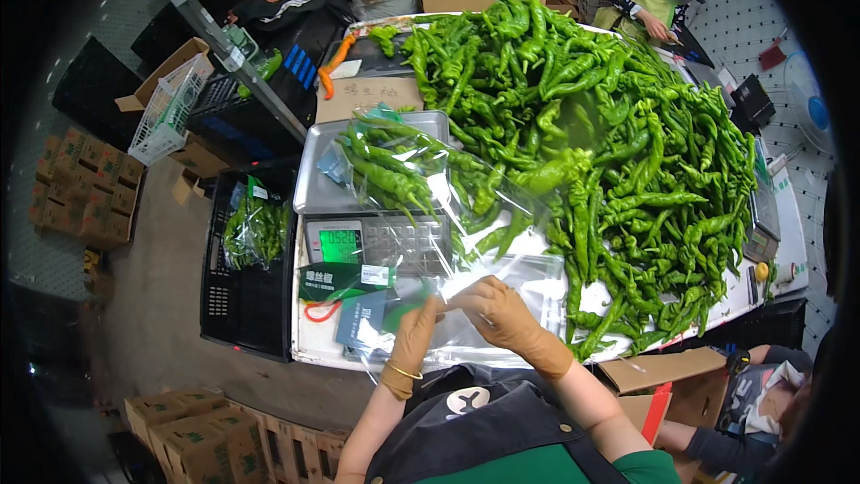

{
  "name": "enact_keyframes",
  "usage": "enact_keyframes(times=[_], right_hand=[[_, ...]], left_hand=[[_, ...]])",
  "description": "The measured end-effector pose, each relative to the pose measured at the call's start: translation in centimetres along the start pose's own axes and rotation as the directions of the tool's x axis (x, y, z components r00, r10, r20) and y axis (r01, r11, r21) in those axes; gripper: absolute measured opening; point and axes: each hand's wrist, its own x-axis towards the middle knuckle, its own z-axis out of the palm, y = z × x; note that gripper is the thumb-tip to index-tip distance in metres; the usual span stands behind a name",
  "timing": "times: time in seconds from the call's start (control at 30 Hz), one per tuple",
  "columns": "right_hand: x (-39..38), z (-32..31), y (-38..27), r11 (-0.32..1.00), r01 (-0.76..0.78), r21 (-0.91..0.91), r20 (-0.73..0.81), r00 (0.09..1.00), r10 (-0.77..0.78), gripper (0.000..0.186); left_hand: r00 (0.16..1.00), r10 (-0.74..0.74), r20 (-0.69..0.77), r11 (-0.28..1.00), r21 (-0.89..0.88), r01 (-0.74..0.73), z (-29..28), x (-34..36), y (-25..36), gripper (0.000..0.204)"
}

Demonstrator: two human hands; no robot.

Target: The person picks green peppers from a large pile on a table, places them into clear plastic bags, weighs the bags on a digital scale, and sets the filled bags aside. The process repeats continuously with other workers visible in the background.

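Both my hands wear tan gloves and meet at the table's near edge. My left hand (414, 341) and my right hand (509, 315) have their fingers pinched on a clear plastic bag (466, 280), which is crumpled and shiny. Just beyond them a clear bag of long green peppers (387, 166) lies on the metal tray of a digital scale (403, 246) with a lit green display. Glare hides whether this plastic and the filled bag are one piece. Flat printed bags in green (345, 278) and blue (360, 318) lie by my left hand.
A large heap of green peppers (618, 161) covers the table's middle and right. At the left, a black crate (246, 305) holds a bagged portion of peppers (255, 233). A metal pole (242, 67) rises at the back left. Other people work beyond the table and at the lower right.
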Motion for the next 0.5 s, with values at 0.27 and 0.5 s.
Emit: enact_keyframes(times=[0.27,0.5], right_hand=[[1.3,-0.6,-0.5,0.966,0.16,-0.202,0.156,0.979,-0.129,0.015],[0.9,-2.0,-1.1,0.833,0.447,-0.326,0.358,0.874,-0.329,0.014]], left_hand=[[0.999,0.005,-0.05,0.999,0.05,-0.003,0.2,-0.3,-0.8,0.039],[0.978,0.046,-0.204,0.997,-0.055,-0.059,0.5,0.8,-2.1,0.03]])
